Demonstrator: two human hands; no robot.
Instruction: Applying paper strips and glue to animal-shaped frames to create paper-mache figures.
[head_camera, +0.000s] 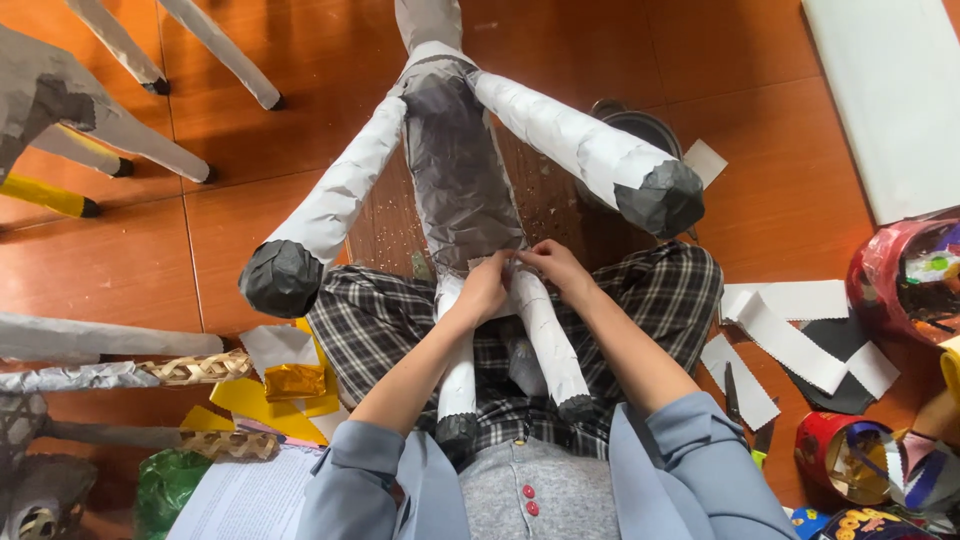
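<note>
Both hands meet at the belly of the paper animal figure, which lies upside down across the person's lap, legs splayed outward. The left hand and right hand pinch narrowly on a small white paper strip, pressing it to the grey body. The paper looks thin and crinkled, so a hard tug could tear it, or the strip could wrinkle and lift. White wrapped legs end in dark crumpled hooves; cut paper strips lie on the wooden floor.
</note>
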